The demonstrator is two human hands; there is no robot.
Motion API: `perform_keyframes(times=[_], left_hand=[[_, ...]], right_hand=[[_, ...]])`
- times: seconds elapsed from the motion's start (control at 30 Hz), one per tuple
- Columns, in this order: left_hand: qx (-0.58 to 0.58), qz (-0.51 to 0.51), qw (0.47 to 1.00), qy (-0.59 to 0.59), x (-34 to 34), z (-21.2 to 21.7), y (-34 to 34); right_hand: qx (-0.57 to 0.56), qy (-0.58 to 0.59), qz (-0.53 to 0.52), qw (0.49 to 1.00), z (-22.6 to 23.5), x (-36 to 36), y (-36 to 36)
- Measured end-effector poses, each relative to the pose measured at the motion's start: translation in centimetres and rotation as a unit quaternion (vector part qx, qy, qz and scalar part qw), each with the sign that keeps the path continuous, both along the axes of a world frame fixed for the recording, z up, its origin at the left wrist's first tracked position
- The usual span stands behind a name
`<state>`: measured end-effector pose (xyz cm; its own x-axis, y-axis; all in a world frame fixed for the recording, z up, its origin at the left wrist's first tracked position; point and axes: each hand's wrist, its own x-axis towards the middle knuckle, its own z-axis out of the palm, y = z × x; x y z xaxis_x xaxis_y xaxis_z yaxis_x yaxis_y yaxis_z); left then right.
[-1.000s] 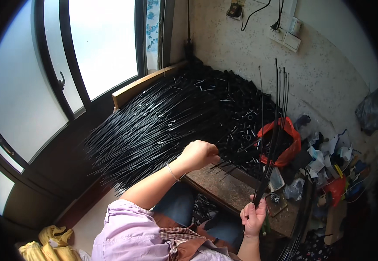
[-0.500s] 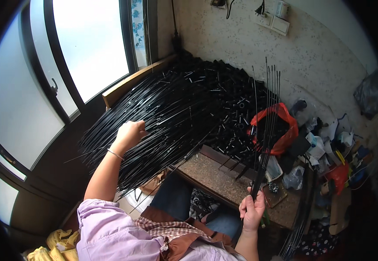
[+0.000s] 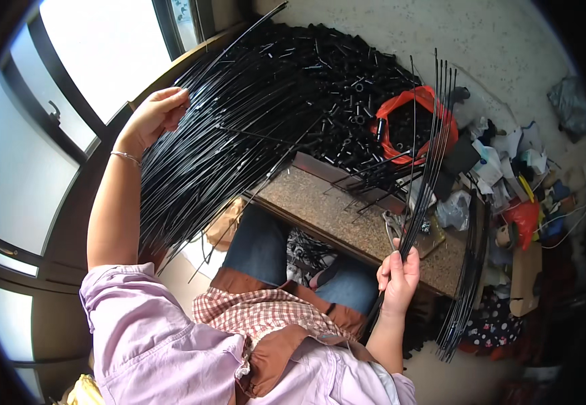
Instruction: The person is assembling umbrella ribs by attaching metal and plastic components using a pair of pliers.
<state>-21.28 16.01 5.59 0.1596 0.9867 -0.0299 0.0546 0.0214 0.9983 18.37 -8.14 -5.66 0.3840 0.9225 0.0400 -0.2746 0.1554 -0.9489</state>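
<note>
My right hand (image 3: 399,278) is closed around a bundle of thin black rods (image 3: 422,196), which stand upright and fan out at their tops. At the far left, my left hand (image 3: 160,116) is closed in a pinch over the edge of a large heap of similar long rods (image 3: 218,162). A few thin black rods (image 3: 256,28) run from its fingertips up and to the right; exactly how many it grips is hard to see. Pliers (image 3: 392,228) lie on the speckled bench (image 3: 320,209), just beyond my right hand.
Short black tubes (image 3: 347,81) are piled behind the bench, beside a red plastic bag (image 3: 445,116) of dark parts. More rods (image 3: 467,290) hang over the bench's right end. Clutter and a cardboard box (image 3: 526,280) sit farther right. A window (image 3: 104,54) borders the left.
My left hand has moved up and left over the heap, and rods now rise from its fingers. My right hand still holds its bundle. The whole view has shifted.
</note>
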Motion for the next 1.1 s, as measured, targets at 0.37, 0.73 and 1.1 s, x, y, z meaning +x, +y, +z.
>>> perform_keyframes(times=[0.37,0.73,1.1], left_hand=[[0.214,-0.125,0.950,-0.190,14.5,7.9,-2.7],[-0.224,-0.169,0.870,-0.405,26.4,-6.9,-9.3],[0.337,-0.176,0.705,0.598,12.7,-8.9,-4.1]], right_hand=[[0.016,-0.049,0.049,0.997,1.0,-1.7,1.6],[-0.003,0.032,0.152,0.988,1.3,-4.7,3.9],[0.009,0.019,0.099,0.995,0.1,-1.8,2.7]])
